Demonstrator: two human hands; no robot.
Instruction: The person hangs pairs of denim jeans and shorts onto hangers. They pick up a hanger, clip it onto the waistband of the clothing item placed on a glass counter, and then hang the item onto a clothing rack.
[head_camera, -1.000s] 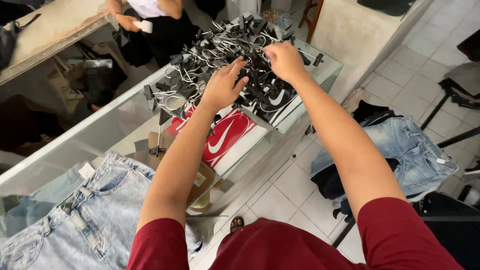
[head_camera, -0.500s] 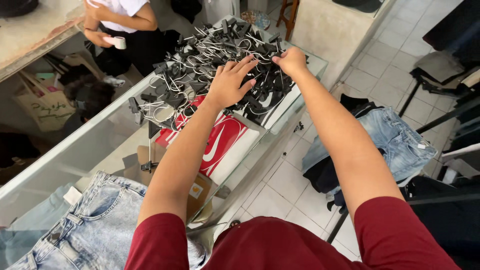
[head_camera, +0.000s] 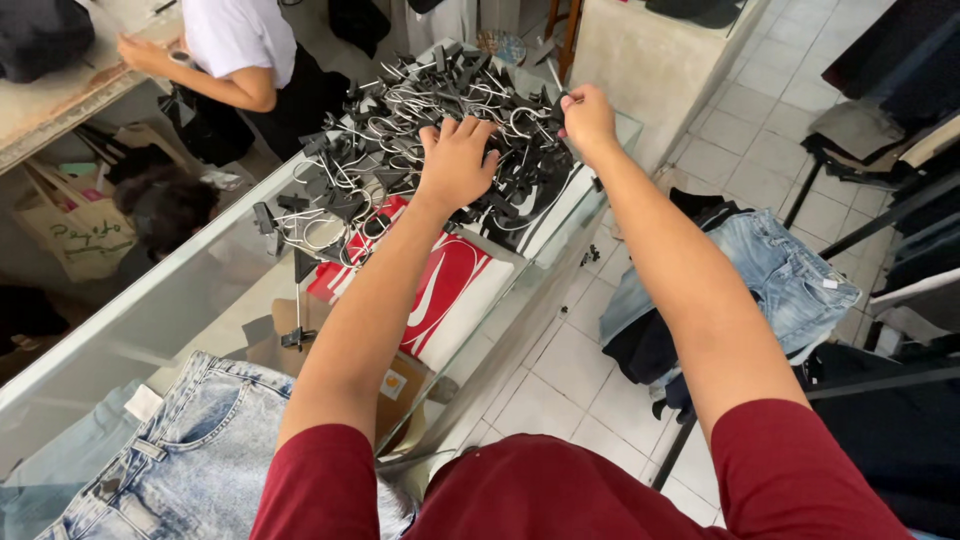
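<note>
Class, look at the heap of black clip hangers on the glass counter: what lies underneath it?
Under the heap of clip hangers a red shoebox and a black one show inside the glass counter. The left hand presses on the heap; whatever lies beneath its middle is covered.

this is looking like a small clothing shop. a long glass-topped display counter (head_camera: 150, 310) is running through the room, and a tangled heap of black plastic clip hangers with metal hooks (head_camera: 400, 150) is lying on it. a pair of light blue washed denim jeans (head_camera: 190, 450) is spreading over the near end of the counter, and a red and white cardboard shoe box (head_camera: 440, 290) is showing beneath the glass. more folded blue denim (head_camera: 780, 280) is resting on a low dark rack above the white tiled floor (head_camera: 560, 370). a person in a white t-shirt (head_camera: 235, 40) is working at a second counter behind.
</note>
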